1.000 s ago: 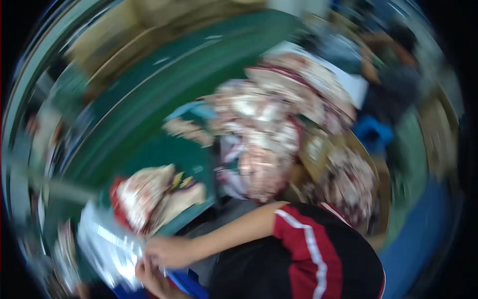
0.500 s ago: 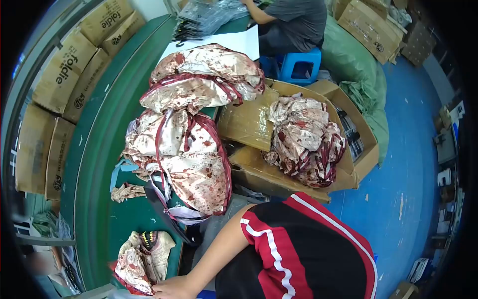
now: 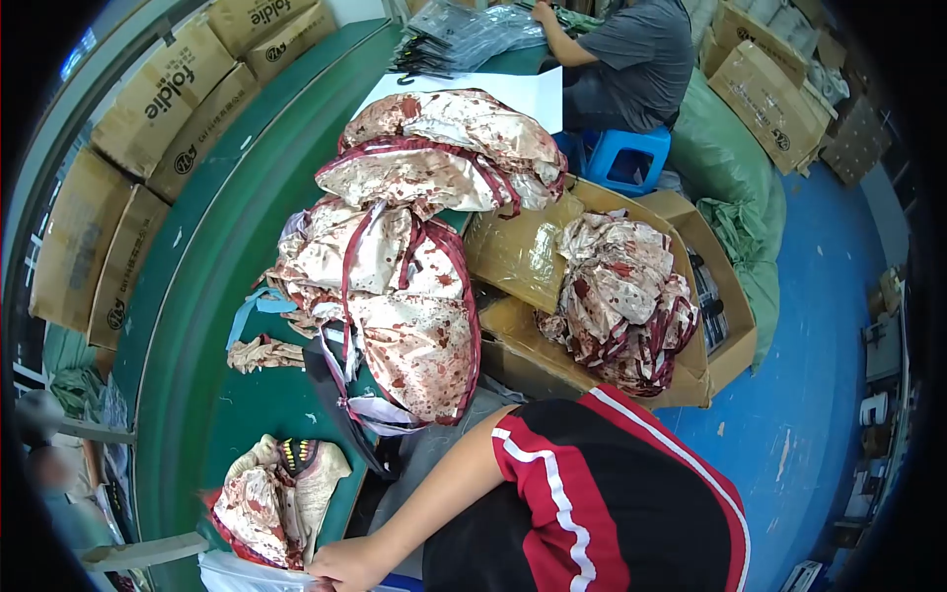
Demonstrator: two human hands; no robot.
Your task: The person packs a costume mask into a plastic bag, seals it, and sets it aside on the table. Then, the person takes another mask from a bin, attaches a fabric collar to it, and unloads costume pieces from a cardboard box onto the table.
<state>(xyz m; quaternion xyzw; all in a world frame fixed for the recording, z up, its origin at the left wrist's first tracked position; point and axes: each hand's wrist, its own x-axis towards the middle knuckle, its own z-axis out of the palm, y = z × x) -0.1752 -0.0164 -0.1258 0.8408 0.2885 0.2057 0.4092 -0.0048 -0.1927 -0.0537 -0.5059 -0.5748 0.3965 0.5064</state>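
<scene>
My right grip point(image 3: 345, 564) sits at the edge of a clear plastic bag point(image 3: 252, 574), fingers bent in; I cannot tell whether they pinch it. The toothed mask point(image 3: 276, 503) lies on the desk point(image 3: 237, 409), just beyond my fingertips. An open cardboard box point(image 3: 533, 360) holds crumpled stained cloth point(image 3: 621, 296); the box beside it point(image 3: 738, 345) holds dark packets point(image 3: 708, 306).

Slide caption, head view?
Right hand at a clear plastic bag beside a toothed mask, red-spattered fabric piled on a green table.
</scene>
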